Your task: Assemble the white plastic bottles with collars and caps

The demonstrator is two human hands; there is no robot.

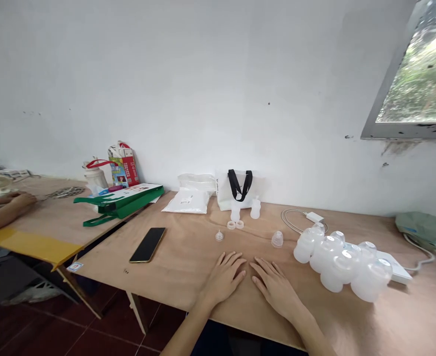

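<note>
My left hand point(224, 277) lies palm down on the wooden table point(180, 277), fingers spread and nothing held. Beside it my right hand point(275, 287) rests flat too, open and holding nothing. Just beyond my left hand sits a small clear nipple-like part point(219, 236). A clear dome cap point(277, 239) stands beyond my right hand. Two white rings point(231, 225) lie farther back, in front of two translucent bottles point(255, 208). Several translucent bottles with domed caps point(340, 264) are grouped to the right.
A black phone point(147, 245) lies at the left. Against the wall are a white plastic package point(188, 200) and a white bag with black handles point(223, 195). A cable with a white adapter point(314, 217) lies back right. Another person's hands point(23, 201) rest on the neighbouring table.
</note>
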